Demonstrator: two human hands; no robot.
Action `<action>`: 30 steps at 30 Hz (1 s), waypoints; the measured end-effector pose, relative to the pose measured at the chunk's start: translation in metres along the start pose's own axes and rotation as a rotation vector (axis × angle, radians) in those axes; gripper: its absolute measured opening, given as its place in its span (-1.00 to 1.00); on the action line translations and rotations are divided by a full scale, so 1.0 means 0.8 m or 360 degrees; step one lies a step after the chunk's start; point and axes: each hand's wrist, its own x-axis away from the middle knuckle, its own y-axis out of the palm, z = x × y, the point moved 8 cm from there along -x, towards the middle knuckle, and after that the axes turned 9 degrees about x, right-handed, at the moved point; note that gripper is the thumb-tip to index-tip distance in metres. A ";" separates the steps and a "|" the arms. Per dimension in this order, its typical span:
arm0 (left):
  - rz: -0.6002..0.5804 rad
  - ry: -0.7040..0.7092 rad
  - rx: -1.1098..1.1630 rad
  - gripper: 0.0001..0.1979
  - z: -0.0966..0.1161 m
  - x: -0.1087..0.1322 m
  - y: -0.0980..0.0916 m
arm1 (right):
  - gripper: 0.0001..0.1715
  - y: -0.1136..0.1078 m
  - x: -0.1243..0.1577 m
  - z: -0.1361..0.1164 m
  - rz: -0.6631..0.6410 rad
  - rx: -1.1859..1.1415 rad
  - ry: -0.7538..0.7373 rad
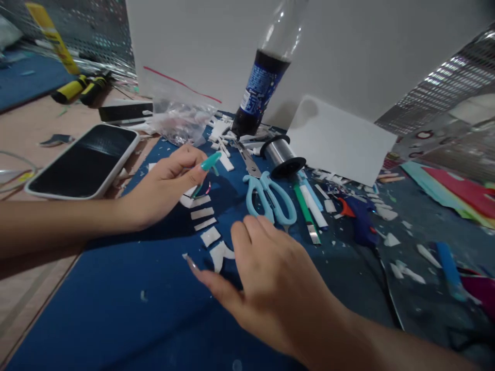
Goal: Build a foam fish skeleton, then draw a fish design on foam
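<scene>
My left hand (166,185) rests on the blue mat (116,299), its fingers curled round a thin stick-like thing (201,189) with a long teal nail above it. Below it lies a row of small white foam pieces (202,213). My right hand (270,278) hovers low over the mat with fingers stretched toward a curved white foam piece (220,253); it holds nothing. Light blue scissors (270,198) lie just beyond my right hand's fingers.
A phone (83,162) lies at the left beside the mat. A cola bottle (263,82), a spool of wire (284,154), a plastic bag (181,116) and a white sheet (340,139) stand behind. A cutter (307,216), blue glue gun (361,219) and coloured paper (460,193) lie right.
</scene>
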 end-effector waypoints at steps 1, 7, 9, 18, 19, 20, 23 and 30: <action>0.0000 0.0001 -0.0020 -0.70 0.000 0.000 0.000 | -0.51 0.003 0.006 -0.002 -0.0021 0.0088 0.0026; 0.0126 -0.0140 0.0084 -0.58 -0.010 0.000 -0.006 | -0.62 0.019 0.037 -0.011 0.0009 0.0440 0.0111; 0.0135 -0.0155 0.0100 -0.58 -0.013 0.000 -0.006 | -0.67 0.024 0.041 -0.016 0.0012 0.0482 0.0070; 0.0202 -0.0177 0.0254 -0.68 -0.025 -0.001 -0.007 | -0.73 0.027 0.037 -0.030 0.0065 0.0468 -0.0097; 0.0206 -0.0187 0.0276 -0.69 -0.025 -0.001 -0.008 | -0.73 0.026 0.037 -0.030 0.0072 0.0473 -0.0098; 0.0208 -0.0196 0.0298 -0.71 -0.025 -0.001 -0.008 | -0.73 0.026 0.036 -0.029 0.0080 0.0485 -0.0090; 0.0198 -0.0213 0.0359 -0.70 -0.021 0.000 -0.007 | -0.72 0.021 0.034 -0.023 0.0131 0.0547 -0.0046; 0.0148 -0.0209 0.0399 -0.63 -0.020 -0.005 -0.005 | -0.69 0.019 0.017 -0.006 0.0207 0.0531 0.0033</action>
